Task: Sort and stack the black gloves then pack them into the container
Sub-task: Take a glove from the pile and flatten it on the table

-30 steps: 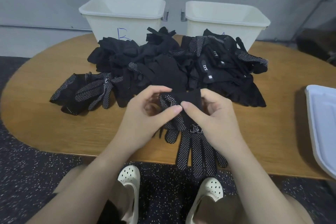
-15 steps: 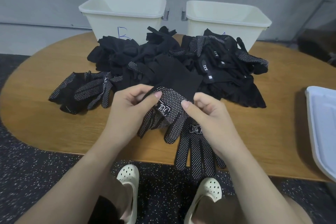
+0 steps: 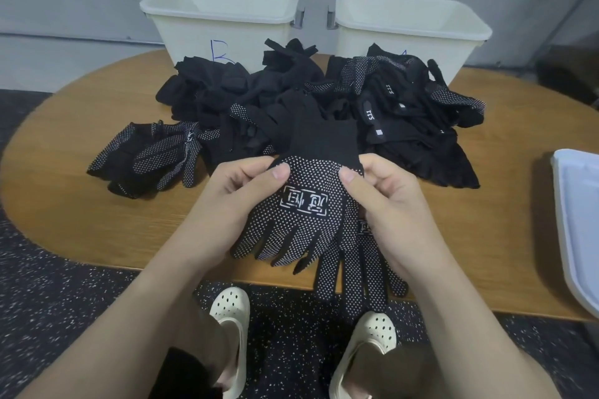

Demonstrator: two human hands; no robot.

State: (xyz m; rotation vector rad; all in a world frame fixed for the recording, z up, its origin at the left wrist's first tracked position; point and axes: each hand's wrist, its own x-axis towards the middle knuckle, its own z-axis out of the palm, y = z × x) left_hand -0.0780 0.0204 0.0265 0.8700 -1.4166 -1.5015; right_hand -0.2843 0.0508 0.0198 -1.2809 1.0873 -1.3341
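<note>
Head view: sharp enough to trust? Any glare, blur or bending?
Head view: light soft and even, no glare; dotted glove and both hands (left hand, right hand) sharp; wide-angle lens bows the table edge; black pile loses fold detail; lid cropped at right.

The white flat plastic lid is cut off by the right edge. The second black dotted glove lies mostly under the top one. The blue letter on the right white plastic tub hides behind the heap of black gloves.
</note>
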